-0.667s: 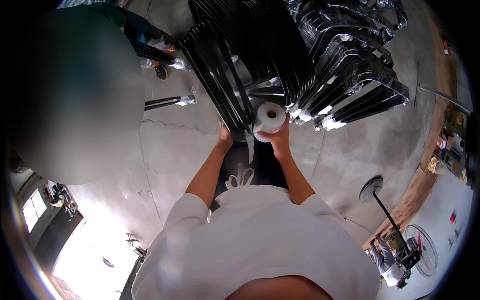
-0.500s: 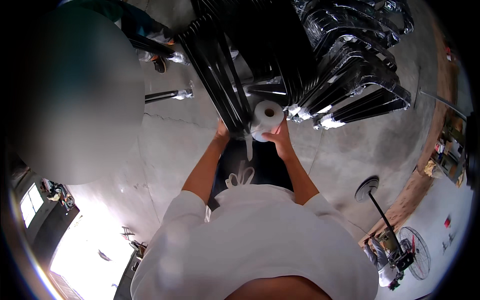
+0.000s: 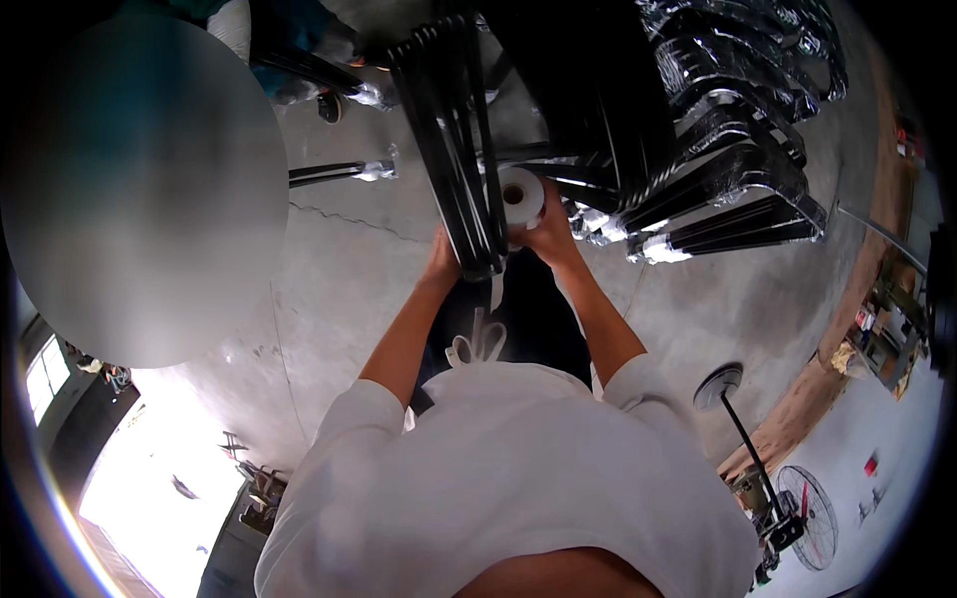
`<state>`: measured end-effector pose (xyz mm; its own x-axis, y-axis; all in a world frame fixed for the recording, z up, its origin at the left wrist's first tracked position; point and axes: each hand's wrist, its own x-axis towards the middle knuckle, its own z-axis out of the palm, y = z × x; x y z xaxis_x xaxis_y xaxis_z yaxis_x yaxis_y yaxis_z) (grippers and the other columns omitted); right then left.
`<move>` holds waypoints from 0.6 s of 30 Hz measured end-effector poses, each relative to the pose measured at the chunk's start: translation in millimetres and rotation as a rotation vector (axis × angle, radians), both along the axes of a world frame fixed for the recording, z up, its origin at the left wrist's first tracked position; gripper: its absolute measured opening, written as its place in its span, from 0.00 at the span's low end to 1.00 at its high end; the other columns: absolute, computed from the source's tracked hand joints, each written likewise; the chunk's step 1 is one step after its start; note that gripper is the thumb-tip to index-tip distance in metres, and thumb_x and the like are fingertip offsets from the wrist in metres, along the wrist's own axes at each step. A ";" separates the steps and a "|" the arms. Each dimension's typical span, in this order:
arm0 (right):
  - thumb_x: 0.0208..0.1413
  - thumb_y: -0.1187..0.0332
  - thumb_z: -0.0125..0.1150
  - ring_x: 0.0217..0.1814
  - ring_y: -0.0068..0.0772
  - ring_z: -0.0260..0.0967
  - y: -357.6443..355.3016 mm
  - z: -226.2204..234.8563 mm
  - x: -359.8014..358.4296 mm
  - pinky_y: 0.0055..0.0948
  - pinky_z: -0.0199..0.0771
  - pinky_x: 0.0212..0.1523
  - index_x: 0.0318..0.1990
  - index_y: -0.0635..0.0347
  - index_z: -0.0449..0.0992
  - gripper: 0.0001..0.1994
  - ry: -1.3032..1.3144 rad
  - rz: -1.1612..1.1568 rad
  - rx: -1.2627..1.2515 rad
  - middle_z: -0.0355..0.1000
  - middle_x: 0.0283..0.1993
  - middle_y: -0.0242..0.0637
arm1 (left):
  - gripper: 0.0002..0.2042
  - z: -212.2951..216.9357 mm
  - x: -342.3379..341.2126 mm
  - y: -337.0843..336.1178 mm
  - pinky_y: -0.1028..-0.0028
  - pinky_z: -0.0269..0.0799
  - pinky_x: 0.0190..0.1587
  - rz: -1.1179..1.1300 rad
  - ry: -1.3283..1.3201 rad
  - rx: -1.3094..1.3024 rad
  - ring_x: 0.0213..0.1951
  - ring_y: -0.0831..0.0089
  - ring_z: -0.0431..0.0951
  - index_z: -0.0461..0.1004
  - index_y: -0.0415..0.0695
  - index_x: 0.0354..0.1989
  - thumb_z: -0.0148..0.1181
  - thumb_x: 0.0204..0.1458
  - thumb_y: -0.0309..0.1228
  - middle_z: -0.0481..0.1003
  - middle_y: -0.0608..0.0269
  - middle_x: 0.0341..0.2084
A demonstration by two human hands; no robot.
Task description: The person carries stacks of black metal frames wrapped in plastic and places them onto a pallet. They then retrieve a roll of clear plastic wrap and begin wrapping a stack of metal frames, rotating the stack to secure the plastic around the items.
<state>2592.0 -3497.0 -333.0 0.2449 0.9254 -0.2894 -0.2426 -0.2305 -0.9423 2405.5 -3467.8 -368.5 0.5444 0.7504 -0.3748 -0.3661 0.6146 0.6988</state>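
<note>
A bundle of black metal tube frames (image 3: 449, 140) reaches toward me, its near end in front of my waist. My left hand (image 3: 442, 261) is closed on the left side of that end, some fingers hidden behind the tubes. Against the bundle's right side, my right hand (image 3: 550, 237) grips a roll of clear plastic wrap (image 3: 521, 195), its core hole facing up. The fingers under the roll are partly hidden.
Film-wrapped black frames (image 3: 743, 164) are stacked at the right, beside a dark mass of frames (image 3: 588, 90). A person's shoe (image 3: 330, 107) shows at upper left, near wrapped tube ends (image 3: 374, 170). A pedestal fan (image 3: 805, 518) stands lower right. A blurred grey shape (image 3: 150, 199) blocks the left.
The roll has moved left and slightly away from me, closer against the bundle's right side. The bundle's far end has swung right, making it more upright in view. My left hand stays on it.
</note>
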 end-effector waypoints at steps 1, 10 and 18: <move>0.19 0.68 0.75 0.50 0.34 0.61 4.6 3.1 -2.6 0.31 0.60 0.52 0.50 0.65 0.59 0.42 0.059 0.000 0.006 0.62 0.46 0.40 | 0.19 -2.3 -6.8 4.1 0.66 0.67 0.46 -0.075 0.255 0.481 0.44 0.63 0.70 0.66 0.36 0.45 0.45 0.51 0.39 0.69 0.54 0.43; 0.28 0.70 0.69 0.55 0.33 0.57 27.2 6.9 -16.3 0.29 0.55 0.55 0.56 0.63 0.56 0.41 0.005 0.291 -0.042 0.60 0.53 0.40 | 0.22 -5.9 -8.7 37.2 0.67 0.62 0.50 -0.298 0.266 0.224 0.48 0.64 0.66 0.59 0.41 0.52 0.54 0.46 0.28 0.67 0.55 0.44; 0.52 0.74 0.45 0.53 0.28 0.57 -34.3 55.0 -112.9 0.26 0.56 0.53 0.56 0.67 0.53 0.22 0.310 -0.488 -0.093 0.58 0.52 0.39 | 0.35 5.0 5.4 22.5 0.70 0.61 0.48 0.111 0.442 0.472 0.44 0.61 0.68 0.52 0.37 0.52 0.64 0.35 0.36 0.66 0.49 0.41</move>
<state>2479.1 -3531.3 -278.0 0.5277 0.6940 -0.4898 -0.6025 -0.1006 -0.7918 2410.9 -3445.3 -363.5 0.3247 0.9319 -0.1619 -0.0258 0.1799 0.9834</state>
